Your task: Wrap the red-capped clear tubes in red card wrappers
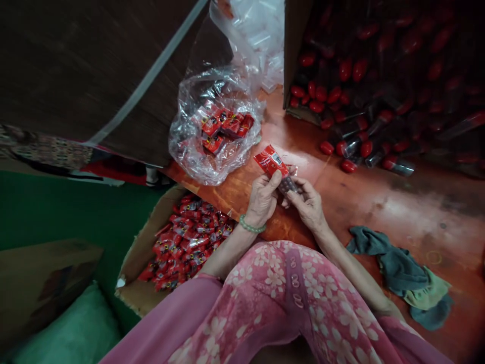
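Between my two hands is a small red packet [271, 158] with a barcode label and a clear lower part showing dark round pieces. My left hand [263, 199], a green bead bracelet [252, 225] at its wrist, pinches the packet with the thumb on top. At the clear end, my right hand [307, 202] grips the same packet with thumb and fingers. Just beyond my left hand lies an open clear plastic bag [182, 146] with several red packets [212, 126] in it. The undersides of the fingers are partly hidden.
A cardboard box [138, 258] full of red packets [189, 237] stands below the table edge at left. Clear tubes with red caps [352, 146] spill from a dark box at right onto the reddish table [417, 202]. Grey-green cloths [397, 265] lie nearer, at right.
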Demonstrator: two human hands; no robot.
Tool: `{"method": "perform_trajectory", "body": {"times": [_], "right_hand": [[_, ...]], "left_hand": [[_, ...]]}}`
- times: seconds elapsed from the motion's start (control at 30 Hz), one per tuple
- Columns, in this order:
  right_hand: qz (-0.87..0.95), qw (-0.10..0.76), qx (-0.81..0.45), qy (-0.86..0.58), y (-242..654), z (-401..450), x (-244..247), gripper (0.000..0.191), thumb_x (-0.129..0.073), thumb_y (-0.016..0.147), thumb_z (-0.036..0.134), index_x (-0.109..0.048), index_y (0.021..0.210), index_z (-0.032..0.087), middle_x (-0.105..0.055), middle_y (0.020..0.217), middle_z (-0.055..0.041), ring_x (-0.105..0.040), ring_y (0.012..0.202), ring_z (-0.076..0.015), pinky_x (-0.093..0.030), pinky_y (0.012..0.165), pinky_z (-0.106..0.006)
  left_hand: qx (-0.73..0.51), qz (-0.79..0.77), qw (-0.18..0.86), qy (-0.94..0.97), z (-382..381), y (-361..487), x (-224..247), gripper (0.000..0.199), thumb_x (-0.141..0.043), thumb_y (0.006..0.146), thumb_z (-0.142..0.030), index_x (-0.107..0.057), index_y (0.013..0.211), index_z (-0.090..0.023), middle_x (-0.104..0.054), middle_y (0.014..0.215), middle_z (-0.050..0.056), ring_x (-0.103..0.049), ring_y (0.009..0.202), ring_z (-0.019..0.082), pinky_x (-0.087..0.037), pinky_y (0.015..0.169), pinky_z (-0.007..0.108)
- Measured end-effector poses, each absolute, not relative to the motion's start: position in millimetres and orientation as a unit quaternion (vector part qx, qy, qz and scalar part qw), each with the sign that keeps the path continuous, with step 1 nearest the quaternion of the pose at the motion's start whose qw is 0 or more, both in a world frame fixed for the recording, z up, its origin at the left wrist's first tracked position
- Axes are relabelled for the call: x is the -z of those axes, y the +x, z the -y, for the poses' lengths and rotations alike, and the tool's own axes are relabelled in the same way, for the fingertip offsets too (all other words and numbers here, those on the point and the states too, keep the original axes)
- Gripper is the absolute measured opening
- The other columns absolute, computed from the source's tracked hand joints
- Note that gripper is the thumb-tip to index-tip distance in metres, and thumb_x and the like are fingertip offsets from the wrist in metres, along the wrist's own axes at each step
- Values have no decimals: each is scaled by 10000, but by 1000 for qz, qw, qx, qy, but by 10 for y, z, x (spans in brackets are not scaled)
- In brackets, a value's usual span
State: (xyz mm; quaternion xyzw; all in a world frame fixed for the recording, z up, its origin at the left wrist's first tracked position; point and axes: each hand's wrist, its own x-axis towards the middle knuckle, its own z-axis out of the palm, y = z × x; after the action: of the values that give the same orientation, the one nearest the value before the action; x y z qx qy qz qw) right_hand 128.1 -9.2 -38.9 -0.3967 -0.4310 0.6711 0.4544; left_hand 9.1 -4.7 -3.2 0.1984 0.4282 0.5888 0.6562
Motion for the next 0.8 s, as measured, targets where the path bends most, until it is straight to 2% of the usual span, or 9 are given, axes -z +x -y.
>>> {"method": "perform_trajectory", "body": {"times": [0.1, 0.23, 0.3, 0.37, 0.43, 0.47, 0.6, 0.67, 0.8], "right_hand": [[425, 440, -681, -403, 1323, 85, 394, 433, -765, 797, 559, -645, 1029, 214, -664, 618, 47, -629, 534, -119, -559, 584, -268], [414, 462, -657, -429, 1345, 85, 400, 439, -805, 749, 544, -675, 1005, 212, -683, 658, 41, -636, 540, -115, -562, 584, -264], [418, 471, -639, -442, 1346, 87, 398, 410, -807, 750, 518, -687, 999, 216, -702, 731, 33, -637, 554, -105, -563, 586, -258], [427, 482, -623, -445, 1344, 90, 393, 361, -799, 766, 484, -697, 990, 221, -715, 810, 26, -641, 579, -94, -566, 600, -251], [434, 489, -612, -445, 1344, 90, 386, 331, -795, 771, 465, -703, 980, 225, -716, 838, 27, -641, 591, -90, -565, 606, -247], [435, 488, -612, -445, 1348, 88, 383, 330, -796, 768, 466, -704, 976, 227, -714, 824, 29, -639, 586, -92, -563, 602, -248], [420, 462, -653, -428, 1388, 55, 378, 384, -804, 755, 505, -690, 976, 213, -694, 690, 42, -627, 531, -104, -555, 575, -256], [402, 463, -672, -416, 1413, 29, 377, 409, -815, 745, 519, -664, 963, 207, -684, 652, 49, -624, 505, -102, -546, 549, -246], [374, 476, -684, -408, 1429, -10, 361, 467, -858, 703, 507, -565, 941, 231, -672, 637, 83, -644, 469, -100, -535, 494, -216]], "left_hand": [[-583, -432, 654, 214, 22, 84, 27, 468, -868, 673, -534, -756, 872, -126, -789, 854, 93, -487, 414, 62, -375, 376, 226], [-582, -452, 643, 209, 4, 117, 73, 451, -905, 628, -484, -767, 860, -124, -793, 852, 87, -549, 473, 84, -399, 398, 218], [-590, -455, 634, 207, -10, 125, 88, 432, -926, 607, -454, -776, 846, -126, -791, 834, 80, -640, 588, 115, -475, 500, 217], [-607, -441, 630, 200, -24, 123, 91, 411, -947, 586, -409, -787, 857, -145, -795, 851, 70, -705, 718, 141, -550, 674, 239], [-620, -422, 633, 192, -31, 114, 92, 398, -959, 573, -381, -793, 863, -164, -798, 864, 63, -727, 785, 157, -569, 798, 275], [-618, -417, 638, 193, -31, 109, 96, 397, -957, 577, -387, -796, 864, -165, -797, 861, 66, -727, 783, 161, -571, 803, 285], [-573, -419, 670, 219, 9, 115, 136, 447, -902, 639, -504, -787, 843, -123, -778, 827, 95, -647, 619, 135, -516, 587, 261], [-551, -423, 681, 232, 44, 132, 159, 455, -881, 661, -530, -764, 809, -116, -747, 764, 66, -574, 537, 98, -455, 509, 241], [-529, -432, 690, 242, 99, 158, 157, 409, -881, 685, -489, -711, 736, -120, -636, 618, -8, -504, 492, 59, -430, 506, 218]]}}
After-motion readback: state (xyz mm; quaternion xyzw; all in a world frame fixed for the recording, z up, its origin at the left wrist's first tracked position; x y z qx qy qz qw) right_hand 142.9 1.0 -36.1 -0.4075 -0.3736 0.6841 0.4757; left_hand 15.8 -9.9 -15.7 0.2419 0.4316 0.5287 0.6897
